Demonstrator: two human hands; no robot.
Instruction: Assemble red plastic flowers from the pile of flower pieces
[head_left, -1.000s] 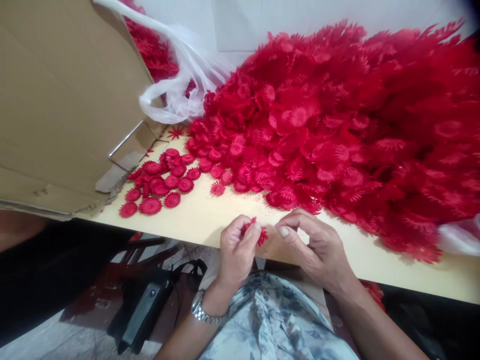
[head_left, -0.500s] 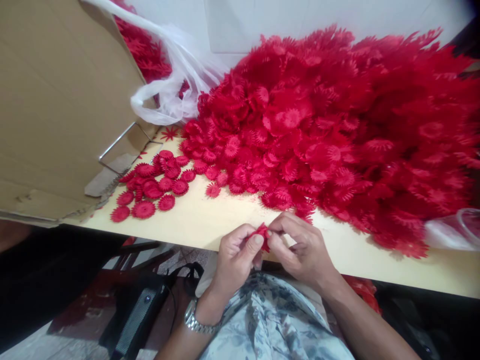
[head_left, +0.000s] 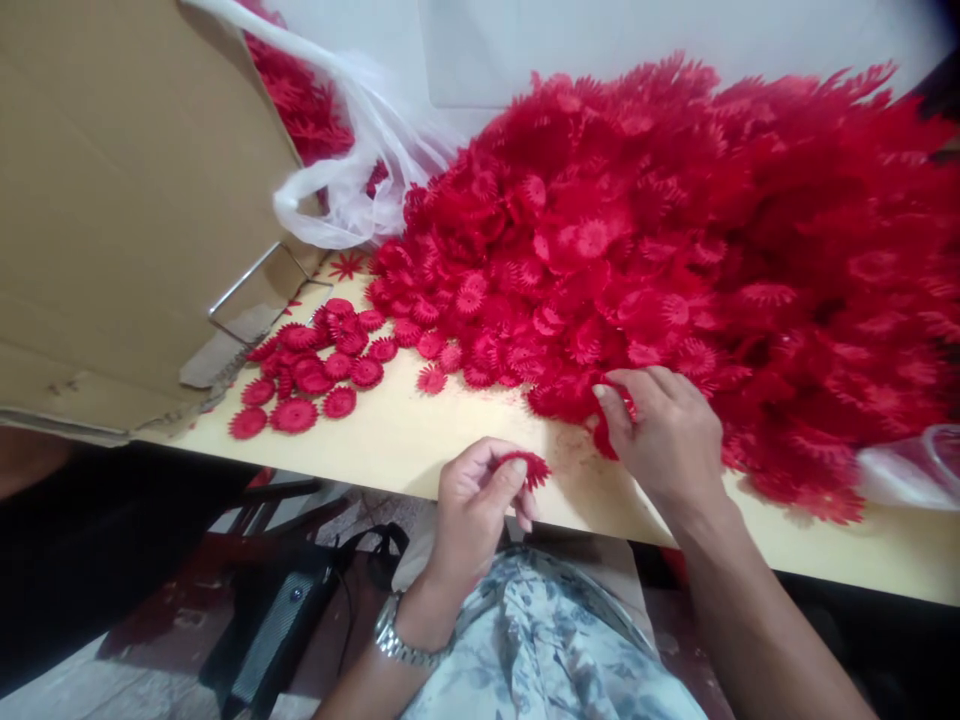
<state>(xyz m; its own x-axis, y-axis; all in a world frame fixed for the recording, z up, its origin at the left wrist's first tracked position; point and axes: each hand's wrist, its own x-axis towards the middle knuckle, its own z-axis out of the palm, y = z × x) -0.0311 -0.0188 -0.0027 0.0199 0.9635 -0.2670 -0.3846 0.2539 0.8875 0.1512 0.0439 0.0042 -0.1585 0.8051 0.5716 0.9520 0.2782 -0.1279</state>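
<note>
Red flower (head_left: pixel 529 467) pinched in left-hand fingers (head_left: pixel 504 482); right fingers (head_left: pixel 619 405) pinching from the pile (head_left: pixel 675 250).

Cardboard box (head_left: pixel 127 190), white plastic bag (head_left: pixel 352 170), metal clip (head_left: pixel 259 290), black bag (head_left: pixel 281 620) under pale table (head_left: pixel 420 440)

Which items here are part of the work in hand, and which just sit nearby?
In use: left hand pinching a red flower piece; right hand in the big red pile.
Lying about: small flower cluster, cardboard box, plastic bag, black bag.

Red flower heap (head_left: pixel 712 250) cut off rightward
</note>
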